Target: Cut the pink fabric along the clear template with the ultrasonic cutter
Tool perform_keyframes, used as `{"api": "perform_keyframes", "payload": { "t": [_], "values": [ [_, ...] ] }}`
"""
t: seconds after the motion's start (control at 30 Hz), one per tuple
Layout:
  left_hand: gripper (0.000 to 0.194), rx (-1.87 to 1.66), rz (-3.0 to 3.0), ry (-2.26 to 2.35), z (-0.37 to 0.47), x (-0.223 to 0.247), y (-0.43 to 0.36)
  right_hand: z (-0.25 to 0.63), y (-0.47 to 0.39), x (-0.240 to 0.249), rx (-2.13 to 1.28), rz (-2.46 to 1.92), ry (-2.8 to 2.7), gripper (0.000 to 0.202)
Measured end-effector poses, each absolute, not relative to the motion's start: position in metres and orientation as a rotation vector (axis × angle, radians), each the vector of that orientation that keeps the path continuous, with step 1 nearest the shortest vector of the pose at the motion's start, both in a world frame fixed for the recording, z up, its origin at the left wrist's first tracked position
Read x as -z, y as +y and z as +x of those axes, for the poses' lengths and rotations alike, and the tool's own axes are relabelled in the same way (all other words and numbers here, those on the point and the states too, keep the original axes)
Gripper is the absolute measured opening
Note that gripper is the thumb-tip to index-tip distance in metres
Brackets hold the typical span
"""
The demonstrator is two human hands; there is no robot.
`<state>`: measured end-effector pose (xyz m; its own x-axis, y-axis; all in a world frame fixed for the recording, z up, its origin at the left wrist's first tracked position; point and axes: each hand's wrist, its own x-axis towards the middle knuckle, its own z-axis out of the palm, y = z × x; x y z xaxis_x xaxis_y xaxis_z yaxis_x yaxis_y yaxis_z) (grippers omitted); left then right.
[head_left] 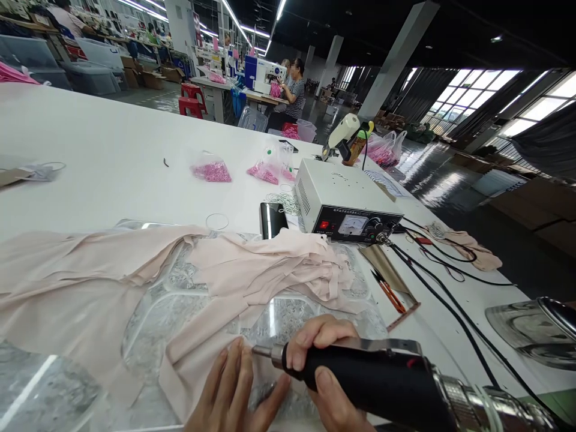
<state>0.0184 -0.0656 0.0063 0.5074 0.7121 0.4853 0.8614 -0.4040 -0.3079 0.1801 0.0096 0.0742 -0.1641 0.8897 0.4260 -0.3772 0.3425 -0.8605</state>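
Note:
My right hand is wrapped round the black handle of a handheld ultrasonic welder, held almost level with its thin metal tip pointing left. The tip meets a pale pink fabric piece right by the fingertips of my left hand. That hand lies on the cloth with fingers stretched out and the thumb apart, under the tip of the tool. Beyond my hands, a pile of pale pink fabric strips rests on a grey marble-patterned surface. More pale pink fabric is spread out at the left.
A white control box with a dial stands at the right; black cables run from its front. Orange-handled snips, a phone, bags of pink bits and a shiny metal container are around. A person sits at a sewing machine.

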Motion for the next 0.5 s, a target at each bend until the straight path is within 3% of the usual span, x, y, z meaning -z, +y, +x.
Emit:
{"api": "perform_keyframes", "payload": {
  "t": [0.13,0.27,0.5],
  "values": [
    [0.059,0.513,-2.230,-1.393,0.022,-0.005,-0.067,0.182,0.009,-0.075,-1.230,-0.569,-1.264,0.013],
    [0.058,0.397,-2.238,-1.329,0.020,-0.005,-0.067,0.182,0.008,-0.077,-1.262,-0.550,-1.265,0.012],
    [0.080,0.254,-2.237,-1.153,0.010,-0.015,-0.062,0.176,0.008,-0.076,-1.224,-0.578,-1.227,0.013]
  ]
}}
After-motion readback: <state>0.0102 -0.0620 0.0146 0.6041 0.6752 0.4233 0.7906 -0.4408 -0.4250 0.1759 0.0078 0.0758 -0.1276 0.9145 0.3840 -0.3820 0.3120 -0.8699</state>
